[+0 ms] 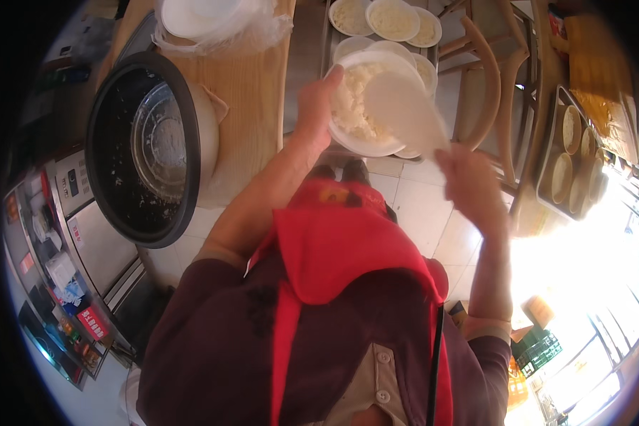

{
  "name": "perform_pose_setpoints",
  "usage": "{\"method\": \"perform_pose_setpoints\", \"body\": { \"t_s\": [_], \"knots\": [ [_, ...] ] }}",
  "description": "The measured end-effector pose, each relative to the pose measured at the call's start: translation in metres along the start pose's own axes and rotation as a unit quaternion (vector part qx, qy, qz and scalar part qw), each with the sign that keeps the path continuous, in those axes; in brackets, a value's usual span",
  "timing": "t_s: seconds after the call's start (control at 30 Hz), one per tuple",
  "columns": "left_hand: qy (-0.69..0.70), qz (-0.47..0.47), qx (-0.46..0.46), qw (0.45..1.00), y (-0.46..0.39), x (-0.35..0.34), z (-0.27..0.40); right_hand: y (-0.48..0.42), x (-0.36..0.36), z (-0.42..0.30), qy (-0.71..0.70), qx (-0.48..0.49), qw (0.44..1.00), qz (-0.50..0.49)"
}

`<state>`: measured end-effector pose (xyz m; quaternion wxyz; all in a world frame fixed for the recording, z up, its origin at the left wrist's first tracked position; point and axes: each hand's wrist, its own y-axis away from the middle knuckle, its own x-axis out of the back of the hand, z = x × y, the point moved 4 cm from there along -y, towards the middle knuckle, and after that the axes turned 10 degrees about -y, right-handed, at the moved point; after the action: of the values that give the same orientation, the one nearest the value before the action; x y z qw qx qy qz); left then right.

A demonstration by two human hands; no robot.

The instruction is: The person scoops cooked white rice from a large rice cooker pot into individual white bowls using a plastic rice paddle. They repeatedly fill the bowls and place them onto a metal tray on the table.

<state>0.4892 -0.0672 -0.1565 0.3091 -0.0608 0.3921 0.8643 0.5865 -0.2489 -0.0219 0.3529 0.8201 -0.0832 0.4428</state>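
Note:
My left hand grips the rim of a round white bowl, its thumb over the edge. Cooked white rice lies inside the bowl. By its handle my right hand holds a pale, flat paddle, whose blade covers the bowl's right part and looks blurred. Beneath and beyond the bowl, several more white bowls of rice stand on a metal tray. To my left, a large dark-lined pot is tilted towards me, with rice grains stuck to its inside wall.
A wooden table runs along my left, bearing a stack of white bowls in clear plastic. Wooden chairs stand on the right. Beyond them, another tray of filled bowls rests on a table. Tiled floor shows below.

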Motion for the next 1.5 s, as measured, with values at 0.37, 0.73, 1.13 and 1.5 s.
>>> {"method": "perform_pose_setpoints", "body": {
  "t_s": [0.37,0.73,1.13,1.5],
  "knots": [
    [0.081,0.083,0.052,0.992,-0.032,0.044,-0.046,-0.041,-0.014,0.081,-0.373,-0.202,0.903,0.063],
    [0.094,0.220,0.115,0.964,-0.027,0.096,-0.133,-0.222,-0.186,0.197,-0.124,-0.203,0.970,0.052],
    [0.106,0.224,0.111,0.962,-0.040,0.092,-0.152,-0.259,-0.148,0.160,-0.027,-0.066,0.982,0.174],
    [0.097,0.224,0.115,0.963,-0.039,0.108,-0.157,-0.253,-0.149,0.142,0.023,-0.055,0.992,0.114]
  ]
}}
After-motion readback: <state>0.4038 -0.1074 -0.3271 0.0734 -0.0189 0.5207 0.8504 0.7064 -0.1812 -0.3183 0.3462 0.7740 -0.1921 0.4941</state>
